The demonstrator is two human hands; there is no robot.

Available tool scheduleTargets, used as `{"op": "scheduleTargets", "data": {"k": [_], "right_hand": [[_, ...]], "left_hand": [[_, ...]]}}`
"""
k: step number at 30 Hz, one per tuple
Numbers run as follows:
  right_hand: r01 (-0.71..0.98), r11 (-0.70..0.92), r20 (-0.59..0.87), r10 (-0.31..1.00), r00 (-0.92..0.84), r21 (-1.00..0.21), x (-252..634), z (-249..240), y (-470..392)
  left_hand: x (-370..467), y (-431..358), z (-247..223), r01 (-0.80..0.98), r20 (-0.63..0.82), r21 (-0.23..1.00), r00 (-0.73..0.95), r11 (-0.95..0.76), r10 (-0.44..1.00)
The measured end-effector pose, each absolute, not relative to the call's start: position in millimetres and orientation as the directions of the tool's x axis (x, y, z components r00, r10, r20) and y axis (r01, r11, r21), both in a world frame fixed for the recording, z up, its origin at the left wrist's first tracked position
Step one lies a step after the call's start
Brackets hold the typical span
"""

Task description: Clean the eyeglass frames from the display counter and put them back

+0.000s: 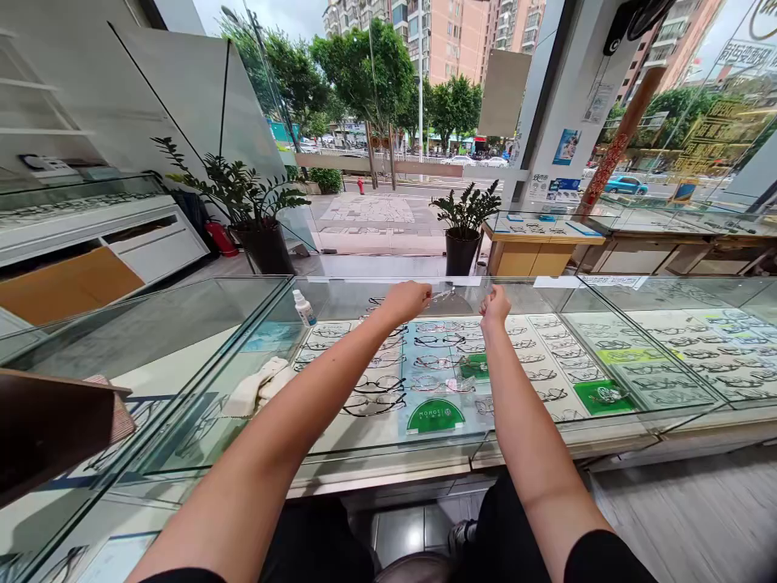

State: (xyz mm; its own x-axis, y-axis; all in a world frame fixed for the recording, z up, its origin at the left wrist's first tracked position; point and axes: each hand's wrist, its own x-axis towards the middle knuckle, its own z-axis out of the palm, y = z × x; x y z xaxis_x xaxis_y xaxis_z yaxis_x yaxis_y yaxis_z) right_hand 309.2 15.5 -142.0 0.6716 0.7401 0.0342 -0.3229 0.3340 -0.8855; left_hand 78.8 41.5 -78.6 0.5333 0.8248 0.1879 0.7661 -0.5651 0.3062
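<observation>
Glass tops the worktop [388, 472], and above its far side, at twelve o'clock from the wearer, a thin-rimmed pair of glasses [446, 294] hangs between two raised hands. The left hand [413, 300] has its grip pinched on the near end of the pair; the right hand [495, 307], toward half past twelve, has its fingers curled in, but whether its grip meets the frame I cannot tell. So this pair is off the surface and in hand, not yet set down. Whether its lenses are clean is too small to judge. At eleven o'clock a white bottle [304, 308] stands upright; at ten, a crumpled cream cloth [260, 389] lies apart from both hands. Beneath the glass, rows of frames [375, 402] lie untouched.
</observation>
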Motion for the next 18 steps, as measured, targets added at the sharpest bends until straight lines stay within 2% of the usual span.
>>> {"op": "scheduleTargets", "data": {"k": [3,7,12,18], "right_hand": [[-0.387,0.331,-0.014,0.744,0.668,-0.861,311,-149,20],[-0.431,0.326,-0.041,0.757,0.652,-0.842,313,-156,26],[-0.457,0.297,-0.06,0.783,0.619,-0.839,314,-161,33],[-0.464,0.242,-0.086,0.81,0.581,-0.852,314,-167,33]], "left_hand": [[99,52,-89,0.798,0.086,0.17,0.573,-0.578,0.815],[119,57,-103,0.811,-0.03,0.052,0.584,-0.582,0.811],[132,59,-109,0.8,-0.104,-0.013,0.595,-0.599,0.797],[136,57,-110,0.798,-0.123,-0.034,0.594,-0.602,0.795]]}}
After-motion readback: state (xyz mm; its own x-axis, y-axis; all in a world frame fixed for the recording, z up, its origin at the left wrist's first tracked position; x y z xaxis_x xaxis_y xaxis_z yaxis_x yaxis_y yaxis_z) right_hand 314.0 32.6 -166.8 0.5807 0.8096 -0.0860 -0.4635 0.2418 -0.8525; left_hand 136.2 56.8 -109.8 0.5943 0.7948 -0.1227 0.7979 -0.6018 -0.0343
